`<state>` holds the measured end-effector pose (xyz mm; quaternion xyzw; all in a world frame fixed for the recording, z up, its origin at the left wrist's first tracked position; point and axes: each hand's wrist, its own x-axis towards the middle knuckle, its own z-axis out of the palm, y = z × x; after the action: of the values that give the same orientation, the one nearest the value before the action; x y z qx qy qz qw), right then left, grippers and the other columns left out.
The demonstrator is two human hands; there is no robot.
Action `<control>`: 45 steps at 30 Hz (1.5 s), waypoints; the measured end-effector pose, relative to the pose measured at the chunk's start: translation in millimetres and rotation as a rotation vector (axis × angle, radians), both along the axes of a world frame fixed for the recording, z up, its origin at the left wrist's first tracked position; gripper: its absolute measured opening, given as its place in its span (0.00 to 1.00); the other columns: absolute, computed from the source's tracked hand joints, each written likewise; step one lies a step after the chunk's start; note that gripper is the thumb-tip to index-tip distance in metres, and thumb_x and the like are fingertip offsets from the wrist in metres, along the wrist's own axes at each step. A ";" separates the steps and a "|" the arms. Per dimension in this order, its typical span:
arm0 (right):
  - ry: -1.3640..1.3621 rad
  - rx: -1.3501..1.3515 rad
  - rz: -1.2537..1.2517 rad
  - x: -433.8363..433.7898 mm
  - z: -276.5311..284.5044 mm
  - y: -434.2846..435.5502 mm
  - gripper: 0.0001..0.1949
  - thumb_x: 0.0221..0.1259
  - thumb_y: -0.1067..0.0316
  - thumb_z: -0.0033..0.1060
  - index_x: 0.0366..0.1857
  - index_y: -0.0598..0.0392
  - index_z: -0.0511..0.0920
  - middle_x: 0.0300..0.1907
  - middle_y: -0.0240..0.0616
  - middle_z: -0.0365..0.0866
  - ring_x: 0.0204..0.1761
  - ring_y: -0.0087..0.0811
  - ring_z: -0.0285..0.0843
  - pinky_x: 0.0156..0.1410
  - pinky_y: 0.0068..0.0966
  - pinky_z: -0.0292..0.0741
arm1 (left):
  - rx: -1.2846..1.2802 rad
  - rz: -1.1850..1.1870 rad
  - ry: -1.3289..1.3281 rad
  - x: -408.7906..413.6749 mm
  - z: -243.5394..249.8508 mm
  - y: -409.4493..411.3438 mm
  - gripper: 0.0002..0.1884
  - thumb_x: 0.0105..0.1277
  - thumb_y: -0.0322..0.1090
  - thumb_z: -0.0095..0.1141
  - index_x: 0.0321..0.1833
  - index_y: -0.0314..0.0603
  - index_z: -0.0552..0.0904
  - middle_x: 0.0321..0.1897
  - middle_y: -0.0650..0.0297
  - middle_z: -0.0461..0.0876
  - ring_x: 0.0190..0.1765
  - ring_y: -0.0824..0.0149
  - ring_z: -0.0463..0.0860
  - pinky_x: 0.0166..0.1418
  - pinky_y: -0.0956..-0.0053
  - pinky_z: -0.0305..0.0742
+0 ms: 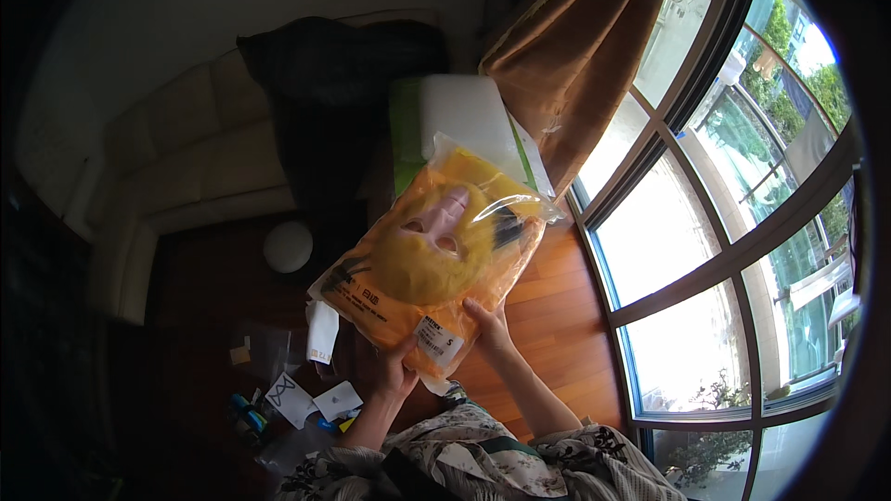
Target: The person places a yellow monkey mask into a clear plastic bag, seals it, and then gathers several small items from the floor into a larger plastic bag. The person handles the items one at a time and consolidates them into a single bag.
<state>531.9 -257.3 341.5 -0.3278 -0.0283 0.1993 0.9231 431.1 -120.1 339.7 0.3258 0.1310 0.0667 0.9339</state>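
Note:
A clear plastic bag of folded orange fabric (369, 243) is held up in front of me, tilted, with a printed yellow-and-pink mask-like face showing upside down through the film. My left hand (399, 370) grips its lower edge, thumb on top beside a white barcode label (436, 342). On the other side of that label, my right hand (489, 325) holds the lower right edge, also thumb on top. The fingers beneath the bag are mostly hidden. Black print and a dark patch show through the film.
Beyond the bag stands a white and green box-like thing (463, 104). Papers (290, 399) and small packages lie at lower left, near a round white object (287, 247). A pale sofa (174, 125) is at the left, a brown curtain (592, 49) and large windows at the right.

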 end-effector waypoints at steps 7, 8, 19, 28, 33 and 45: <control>0.104 -0.017 0.049 96.9 24.5 -20.2 0.26 0.52 0.76 0.58 0.57 0.62 0.61 0.47 0.45 0.74 0.47 0.36 0.77 0.52 0.29 0.76 | 0.059 -0.234 -0.145 52.6 17.2 18.1 0.42 0.50 0.43 0.67 0.68 0.50 0.59 0.66 0.63 0.60 0.68 0.62 0.59 0.69 0.58 0.57; 0.071 -0.002 0.069 116.7 32.5 -21.2 0.25 0.53 0.76 0.57 0.56 0.64 0.62 0.47 0.46 0.75 0.47 0.36 0.77 0.52 0.30 0.76 | 0.044 -0.291 -0.181 64.9 15.4 32.2 0.47 0.49 0.56 0.66 0.70 0.55 0.56 0.68 0.64 0.56 0.70 0.60 0.54 0.71 0.53 0.53; -0.115 -0.298 0.148 294.5 70.0 -30.1 0.23 0.55 0.70 0.56 0.56 0.61 0.64 0.43 0.43 0.78 0.41 0.32 0.80 0.46 0.27 0.79 | -0.058 -0.417 -0.068 241.1 37.2 124.4 0.44 0.59 0.60 0.53 0.69 0.37 0.53 0.63 0.51 0.64 0.61 0.53 0.70 0.60 0.57 0.71; -0.109 -0.326 0.343 452.2 94.0 -2.6 0.26 0.57 0.70 0.53 0.60 0.58 0.60 0.49 0.42 0.74 0.46 0.33 0.77 0.51 0.26 0.75 | 0.483 -0.169 0.069 383.0 92.6 109.3 0.24 0.56 0.28 0.61 0.55 0.33 0.69 0.42 0.58 0.78 0.40 0.66 0.82 0.43 0.74 0.81; -0.187 -0.247 0.406 497.6 66.1 9.8 0.26 0.57 0.70 0.52 0.61 0.58 0.59 0.49 0.42 0.73 0.46 0.33 0.76 0.51 0.27 0.75 | 0.669 -0.073 0.107 400.4 87.1 114.9 0.25 0.53 0.25 0.62 0.55 0.33 0.70 0.42 0.57 0.78 0.39 0.67 0.82 0.43 0.76 0.80; -0.850 -0.602 0.208 596.0 114.3 34.4 0.17 0.47 0.75 0.63 0.44 0.62 0.76 0.39 0.36 0.80 0.42 0.28 0.76 0.50 0.24 0.71 | 1.345 0.192 -0.039 507.3 136.7 175.7 0.29 0.48 0.23 0.64 0.55 0.35 0.69 0.52 0.58 0.74 0.53 0.63 0.75 0.59 0.69 0.70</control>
<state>1127.9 -222.9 455.8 -0.6256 -0.3740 0.1386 0.6705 938.3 55.6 476.4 0.8215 0.0726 0.2222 0.5201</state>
